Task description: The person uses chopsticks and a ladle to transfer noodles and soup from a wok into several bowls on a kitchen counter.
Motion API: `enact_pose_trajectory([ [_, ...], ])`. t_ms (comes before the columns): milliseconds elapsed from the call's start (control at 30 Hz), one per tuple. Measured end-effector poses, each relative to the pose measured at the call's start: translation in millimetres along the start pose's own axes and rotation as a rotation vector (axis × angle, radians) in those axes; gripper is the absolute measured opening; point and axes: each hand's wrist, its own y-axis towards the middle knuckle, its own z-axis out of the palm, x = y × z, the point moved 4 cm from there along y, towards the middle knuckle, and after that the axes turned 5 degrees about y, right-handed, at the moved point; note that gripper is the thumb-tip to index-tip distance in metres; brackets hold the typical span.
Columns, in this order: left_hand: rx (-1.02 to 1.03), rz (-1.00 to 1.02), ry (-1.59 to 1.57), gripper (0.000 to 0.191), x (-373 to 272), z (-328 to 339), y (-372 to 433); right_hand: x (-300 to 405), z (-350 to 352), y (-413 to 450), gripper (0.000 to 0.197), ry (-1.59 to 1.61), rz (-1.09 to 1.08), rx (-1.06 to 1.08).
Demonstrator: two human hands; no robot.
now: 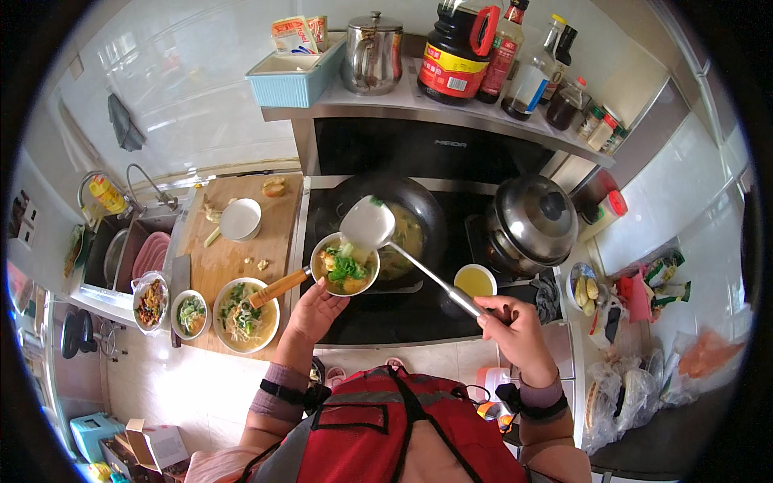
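My left hand (316, 314) supports a white bowl (315, 279) from below, over the stove's front left. Leafy greens and pale pieces in yellowish broth fill it. In my right hand (512, 329) is the handle of a metal wok spatula (416, 264), its blade tilted above the bowl's far rim with a green scrap on it. Behind and partly hidden by these is a dark wok (426, 199) with soup inside. A wooden handle (281, 287), apparently the wok's, sticks out leftward over a large bowl of noodle soup (272, 329) on the cutting board.
A lidded pot (534, 223) occupies the right burner, and a bowl of yellow liquid (475, 281) stands before it. On the cutting board (202, 259) are an empty bowl (240, 220), a smaller filled bowl (192, 314) and a cleaver (180, 281). Bottles (456, 60) line the shelf above.
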Motion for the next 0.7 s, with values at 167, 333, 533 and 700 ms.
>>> enact_pose_trajectory([
  [167, -0.003, 0.032, -0.010, 0.047, -3.9, 2.5, -3.7, -8.0, -4.2, 20.3, 0.020, -0.029, 0.077, -0.063],
  [333, 0.020, 0.079, -0.020, 0.047, -16.5, -3.2, -19.9, -65.5, 1.9, 42.8, 0.019, 0.023, 0.147, -0.070],
  [533, -0.014, 0.138, -0.052, 0.044, -46.5, -4.5, -58.9, -109.7, 13.0, 62.1, 0.020, 0.082, 0.259, -0.121],
  [700, -0.053, 0.197, -0.142, 0.037, -82.8, -27.8, -105.0, -115.7, 34.8, 74.1, 0.016, 0.068, 0.287, -0.130],
])
